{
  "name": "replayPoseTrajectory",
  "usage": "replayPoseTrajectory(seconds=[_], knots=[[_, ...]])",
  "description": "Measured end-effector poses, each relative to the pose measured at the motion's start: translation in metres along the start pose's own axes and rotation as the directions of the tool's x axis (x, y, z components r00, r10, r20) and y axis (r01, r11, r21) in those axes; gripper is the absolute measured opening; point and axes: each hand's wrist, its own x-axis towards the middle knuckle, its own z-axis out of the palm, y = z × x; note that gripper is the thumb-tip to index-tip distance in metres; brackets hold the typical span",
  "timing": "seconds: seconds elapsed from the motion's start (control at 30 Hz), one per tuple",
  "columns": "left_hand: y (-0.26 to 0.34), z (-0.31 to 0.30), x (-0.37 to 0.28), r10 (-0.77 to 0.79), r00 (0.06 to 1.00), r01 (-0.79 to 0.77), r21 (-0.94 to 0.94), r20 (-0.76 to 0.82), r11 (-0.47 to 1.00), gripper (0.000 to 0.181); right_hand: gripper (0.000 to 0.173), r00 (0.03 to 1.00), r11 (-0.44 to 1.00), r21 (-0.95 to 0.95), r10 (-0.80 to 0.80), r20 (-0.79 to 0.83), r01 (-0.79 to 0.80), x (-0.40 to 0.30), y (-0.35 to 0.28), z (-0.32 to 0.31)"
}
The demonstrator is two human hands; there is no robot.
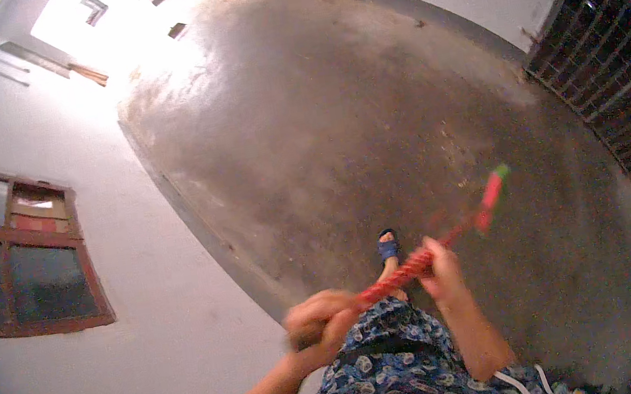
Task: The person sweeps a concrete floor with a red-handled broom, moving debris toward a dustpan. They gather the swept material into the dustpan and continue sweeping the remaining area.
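Both of my hands grip a long red handle (pixel 391 283) with a spiral pattern, slanting up from lower left to right in front of my body. My left hand (pixel 322 320) wraps around its near end. Further along, my right hand (pixel 442 273) holds the same shaft, thumb on top. At the far end is a pink-red and green head (pixel 492 196), low over the floor. Motion blur hides what kind of head it is, and whether it touches the floor cannot be told.
Bare concrete floor (pixel 304 114) stretches ahead. A white wall (pixel 184 336) with a wood-framed window (pixel 20 250) runs along the left. To the right stands a barred metal gate (pixel 599 66). My foot in a blue sandal (pixel 387 245) shows below the handle.
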Motion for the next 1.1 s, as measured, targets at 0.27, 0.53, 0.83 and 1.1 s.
replayPoseTrajectory(seconds=[0.27,0.53,0.83,1.1], knots=[[-0.175,0.124,0.090,-0.176,0.912,0.225,-0.094,0.370,0.970,0.014,0.030,0.984,0.906,-0.422,-0.109,-0.142,0.040,0.153,-0.045,-0.174],[-0.095,0.000,0.246,-0.119,0.894,0.003,0.260,0.431,0.966,0.004,0.015,0.996,0.968,0.238,0.085,-0.019,-0.079,0.248,-0.043,0.060],[-0.028,-0.033,0.298,0.082,0.975,-0.176,0.489,0.208,0.854,0.013,0.009,0.959,0.912,0.353,0.121,0.255,-0.209,0.257,-0.072,0.209],[-0.026,-0.007,0.295,0.008,0.994,-0.028,0.188,0.107,0.982,0.023,0.013,0.999,0.945,0.324,0.016,0.050,-0.032,0.176,-0.165,0.131]])
